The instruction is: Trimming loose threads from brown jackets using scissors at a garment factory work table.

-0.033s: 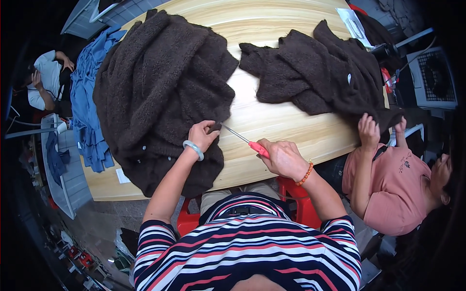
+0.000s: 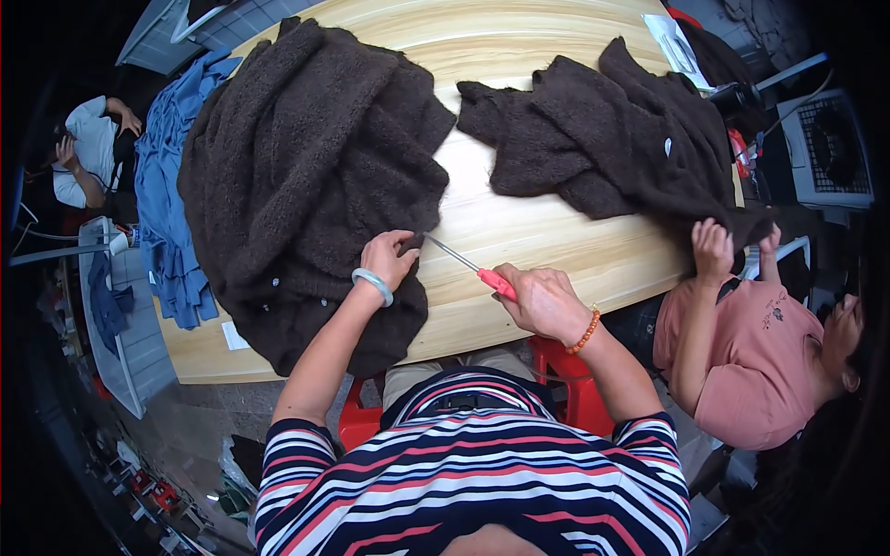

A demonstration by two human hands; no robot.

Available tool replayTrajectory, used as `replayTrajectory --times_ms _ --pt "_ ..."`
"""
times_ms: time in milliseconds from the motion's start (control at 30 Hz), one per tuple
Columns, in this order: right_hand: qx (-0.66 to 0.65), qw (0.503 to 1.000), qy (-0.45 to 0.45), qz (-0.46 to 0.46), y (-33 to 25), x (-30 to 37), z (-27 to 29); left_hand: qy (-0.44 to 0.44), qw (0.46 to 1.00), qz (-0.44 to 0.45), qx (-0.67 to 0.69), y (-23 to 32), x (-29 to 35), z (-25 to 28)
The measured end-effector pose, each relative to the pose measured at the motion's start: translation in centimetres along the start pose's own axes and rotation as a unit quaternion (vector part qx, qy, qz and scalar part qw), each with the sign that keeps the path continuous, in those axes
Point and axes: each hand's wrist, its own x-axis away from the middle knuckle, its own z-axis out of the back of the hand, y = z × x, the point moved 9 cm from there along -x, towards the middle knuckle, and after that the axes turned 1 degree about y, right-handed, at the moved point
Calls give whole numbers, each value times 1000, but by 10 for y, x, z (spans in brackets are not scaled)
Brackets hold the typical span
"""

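Note:
A large heap of dark brown fleecy fabric (image 2: 297,157) covers the left part of the table. At its near right edge my left hand (image 2: 390,260) is closed, pinching a small fold of that fabric. My right hand (image 2: 545,302) grips a red-handled tool (image 2: 498,283) with a thin metal shaft. The shaft points up and left, its tip touching or just beside the pinched fold; the exact kind of tip is too small to tell. Several small pale pieces show on the lower part of the heap.
The pale wooden table (image 2: 519,236) holds another dark brown fleecy garment (image 2: 603,139) at right. A co-worker in a pink shirt (image 2: 756,366) handles its near corner. Blue fabric (image 2: 171,185) hangs along the left edge. Red stool parts (image 2: 575,389) show beside my lap.
The co-worker's hands have shifted slightly to the right with the garment's corner. My own hands have barely moved, the tool only a touch to the right.

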Motion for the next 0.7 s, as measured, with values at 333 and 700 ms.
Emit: replayTrajectory --times_ms 333,700 --pt "-14 1000 17 -12 6 8 5 -40 859 153 488 -9 -3 -6" --pt "12 1000 -11 -2 -15 -14 7 -26 865 184 466 -30 18 3"
